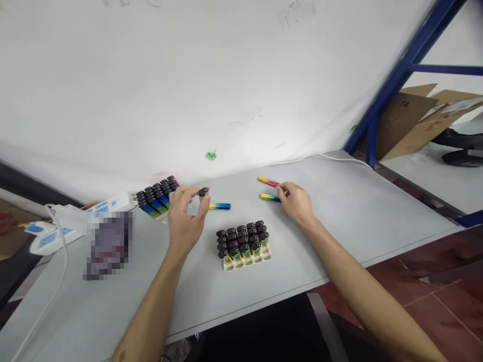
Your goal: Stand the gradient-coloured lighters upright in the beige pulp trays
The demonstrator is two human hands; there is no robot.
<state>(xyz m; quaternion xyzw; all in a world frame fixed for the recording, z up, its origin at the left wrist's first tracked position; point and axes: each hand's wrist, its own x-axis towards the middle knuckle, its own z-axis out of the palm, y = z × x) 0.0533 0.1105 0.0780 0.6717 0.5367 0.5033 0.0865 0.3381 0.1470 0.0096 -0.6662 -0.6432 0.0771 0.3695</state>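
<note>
My left hand is raised over the table, thumb and forefinger pinching a small black-capped cartridge with a translucent body. Beneath it, a yellow-to-blue tube lies on the tabletop. My right hand is closed at the blue end of a second yellow-and-blue tube, which lies flat; its fingertips partly hide that end. A yellow-and-red tube rests just behind. In front, between my hands, stands a cream tray with rows of upright black-capped cartridges; its front row of slots is bare.
Beyond my left hand is a block of upright blue-and-yellow tubes with black caps. Power strips with a white cable and a blurred-out item lie at left. A blue metal frame and cardboard boxes stand at right.
</note>
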